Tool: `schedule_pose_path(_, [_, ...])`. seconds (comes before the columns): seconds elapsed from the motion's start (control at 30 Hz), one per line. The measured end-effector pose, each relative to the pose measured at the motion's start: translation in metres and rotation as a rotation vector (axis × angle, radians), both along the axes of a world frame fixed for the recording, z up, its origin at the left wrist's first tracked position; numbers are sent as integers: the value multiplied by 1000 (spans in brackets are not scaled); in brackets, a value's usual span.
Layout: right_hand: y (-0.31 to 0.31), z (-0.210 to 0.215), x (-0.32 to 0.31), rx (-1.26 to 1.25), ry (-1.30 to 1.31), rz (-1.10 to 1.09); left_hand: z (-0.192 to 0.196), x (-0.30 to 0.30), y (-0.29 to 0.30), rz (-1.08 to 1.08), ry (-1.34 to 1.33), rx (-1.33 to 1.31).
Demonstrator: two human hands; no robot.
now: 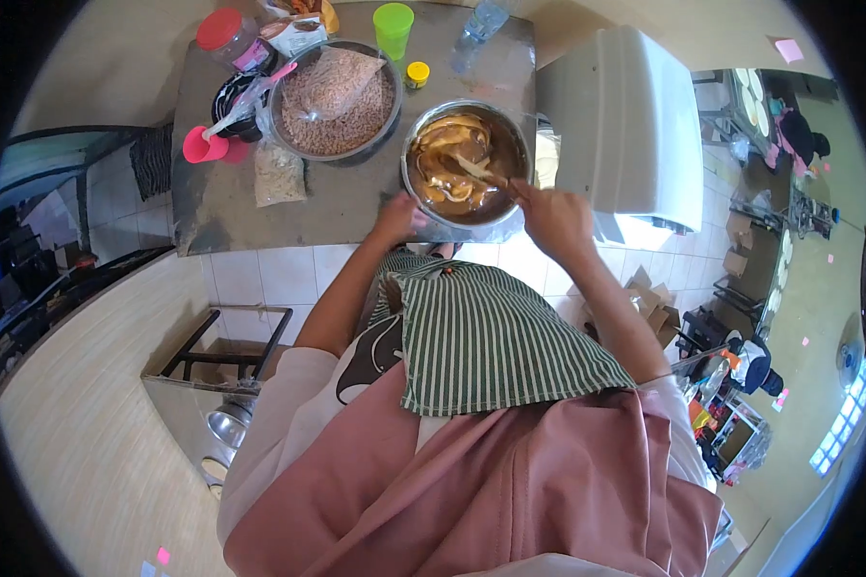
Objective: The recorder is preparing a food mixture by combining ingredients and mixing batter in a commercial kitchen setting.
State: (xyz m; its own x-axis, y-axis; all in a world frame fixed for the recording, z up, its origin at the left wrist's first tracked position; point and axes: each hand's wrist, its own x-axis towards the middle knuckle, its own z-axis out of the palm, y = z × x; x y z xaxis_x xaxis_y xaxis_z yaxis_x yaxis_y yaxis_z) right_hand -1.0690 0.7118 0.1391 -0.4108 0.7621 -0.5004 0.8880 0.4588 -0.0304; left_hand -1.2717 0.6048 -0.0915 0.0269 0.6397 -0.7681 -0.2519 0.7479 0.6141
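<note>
A steel mixing bowl (pixel 406 173) stands near the table's front edge, with thick glossy brown and tan batter (pixel 452 139) swirled inside it. My right hand (pixel 556 223) is closed around the handle of a wooden spatula (pixel 479 173), at the bowl's right rim. The spatula's pale end lies in the batter. My left hand (pixel 397 219) is at the bowl's lower left rim, its fingers curled against the edge and slightly blurred.
Left of the bowl stands a dark basin (pixel 394 120) of small brown bits with a filled plastic bag on top. A green cup (pixel 393 31), a small yellow-lidded jar (pixel 417 75) and a plastic bottle (pixel 479 37) stand behind. A white cabinet-like box (pixel 616 125) stands right of the table.
</note>
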Motion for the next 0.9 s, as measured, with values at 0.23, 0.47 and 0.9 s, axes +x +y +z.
schedule_pose_path(0.23, [65, -45, 8, 399, -85, 364, -2, -27, 35, -22, -44, 39])
schedule_pose_path(0.47, [-2, -78, 64, -11, -142, -203, 0, -6, 15, 155, -9, 146])
schedule_pose_path(0.9, [40, -13, -2, 225, -41, 147, 14, -32, 73, -170, 801, 277])
